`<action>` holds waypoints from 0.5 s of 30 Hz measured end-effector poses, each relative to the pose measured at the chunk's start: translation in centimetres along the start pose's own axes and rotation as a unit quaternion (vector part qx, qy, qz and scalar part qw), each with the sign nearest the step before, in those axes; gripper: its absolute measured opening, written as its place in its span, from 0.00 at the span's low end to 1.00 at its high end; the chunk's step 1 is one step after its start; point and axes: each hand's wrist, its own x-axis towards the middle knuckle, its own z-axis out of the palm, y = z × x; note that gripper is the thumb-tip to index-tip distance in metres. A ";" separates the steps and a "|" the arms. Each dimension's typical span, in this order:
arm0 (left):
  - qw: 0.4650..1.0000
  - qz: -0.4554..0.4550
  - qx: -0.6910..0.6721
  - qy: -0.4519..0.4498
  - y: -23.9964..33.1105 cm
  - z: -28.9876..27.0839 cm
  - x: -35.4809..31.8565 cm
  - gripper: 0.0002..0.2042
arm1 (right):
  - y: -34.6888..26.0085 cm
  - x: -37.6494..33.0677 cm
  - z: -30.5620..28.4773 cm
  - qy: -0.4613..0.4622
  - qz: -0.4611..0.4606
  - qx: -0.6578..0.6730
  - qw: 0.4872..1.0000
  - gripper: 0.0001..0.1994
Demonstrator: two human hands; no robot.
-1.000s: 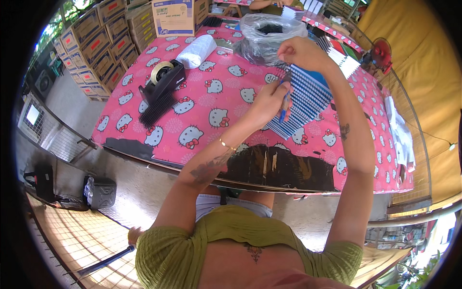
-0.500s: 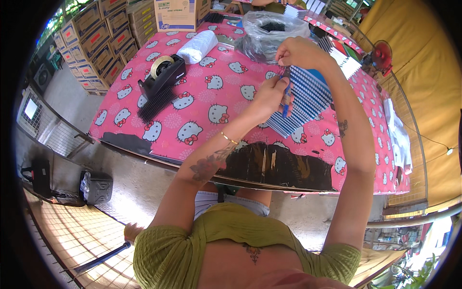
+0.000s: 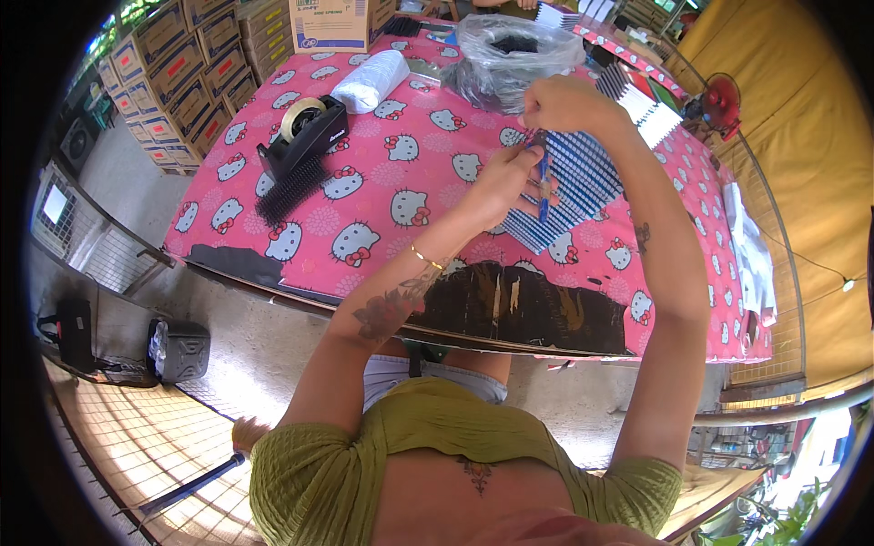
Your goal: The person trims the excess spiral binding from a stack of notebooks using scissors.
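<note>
My left hand (image 3: 503,188) is closed around a blue-handled tool with a dark head (image 3: 543,191), which looks like pliers. Just beyond it, my right hand (image 3: 572,105) bends down with its fingertips pinched together near the tool's head. Whatever they pinch is too small to make out. Beneath both hands lies a stack of blue-and-white striped notebooks (image 3: 587,177), its rows fanned out at a slant on the table. Part of the stack is hidden by my hands and right forearm.
On the pink patterned table (image 3: 437,173) are a black tape dispenser (image 3: 309,141), black binding coils (image 3: 293,191), a white roll (image 3: 371,82) and a clear plastic bag of black pieces (image 3: 514,59). White spiral-bound books (image 3: 651,118) lie right. Cartons (image 3: 164,82) are stacked left; a red fan (image 3: 719,102) stands right.
The view has shifted slightly. My right hand has tilted a little over the tool's head, and the tool stands slightly more upright in my left hand.
</note>
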 end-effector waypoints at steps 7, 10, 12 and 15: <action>0.998 0.039 0.045 -0.009 -0.7 0.0 0.5 0.17 | 1.3 0.5 0.7 0.025 -0.040 0.048 0.998 0.15; 0.996 0.028 0.083 -0.020 -1.4 0.2 -0.6 0.17 | 2.0 0.8 1.5 0.041 -0.045 0.083 0.995 0.15; 0.996 0.020 0.087 -0.019 -1.5 0.1 -1.0 0.17 | 2.2 0.9 1.9 0.054 -0.078 0.122 0.988 0.15; 0.998 0.020 0.064 0.000 -1.5 -0.3 -1.0 0.17 | 1.7 1.2 1.6 0.016 -0.067 0.081 0.994 0.14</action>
